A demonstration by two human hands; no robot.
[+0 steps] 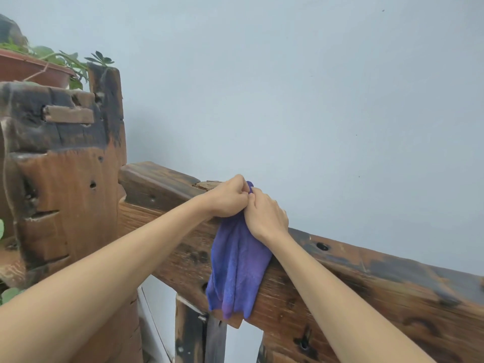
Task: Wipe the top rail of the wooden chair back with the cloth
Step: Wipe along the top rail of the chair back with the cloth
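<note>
Two bare hands met at the centre of the view on the top rail point(366, 260), a heavy plank of dark, weathered wood running from nine o'clock down toward four o'clock. Over it draped the cloth point(237, 268), purple-blue, hanging down the near face toward six o'clock. Left hand point(229, 197) and right hand point(265, 214) were both closed on its upper edge, bunching it. Judging by this, wiping looked barely begun; the long stretch toward four o'clock remained. A potted plant point(39, 66) sat at ten o'clock. No writing or labels were visible.
</note>
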